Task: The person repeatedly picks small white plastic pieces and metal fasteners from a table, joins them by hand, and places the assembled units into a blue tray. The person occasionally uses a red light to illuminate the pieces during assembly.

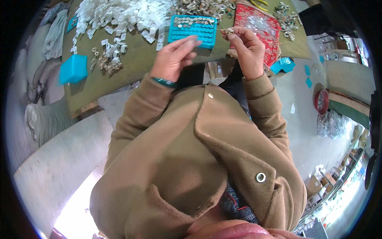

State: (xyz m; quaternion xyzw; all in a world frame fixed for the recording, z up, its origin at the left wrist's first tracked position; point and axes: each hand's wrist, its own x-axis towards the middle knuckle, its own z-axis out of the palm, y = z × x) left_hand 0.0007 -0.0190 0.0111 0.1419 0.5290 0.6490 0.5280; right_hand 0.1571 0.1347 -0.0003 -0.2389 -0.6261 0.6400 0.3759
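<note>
I have the small metallic pieces (pixel 227 33) pinched between thumb and fingers of my right hand (pixel 250 46), just right of the blue tray (pixel 205 40), whose far rows hold round discs. My left hand (pixel 177 55) is at the tray's near edge, fingers bunched; it blurs, so I can't tell whether it grips anything. Around them, the counter (pixel 89 85) carries white plastic pieces (pixel 123 14) and a red patterned cloth (pixel 271 46).

We find the left hand (pixel 175 57) blurred, the piece (pixel 226 32) in the right hand (pixel 250 48) (partly hidden) too small to identify, and the white heap (pixel 123 12) beyond them cut off above.
</note>
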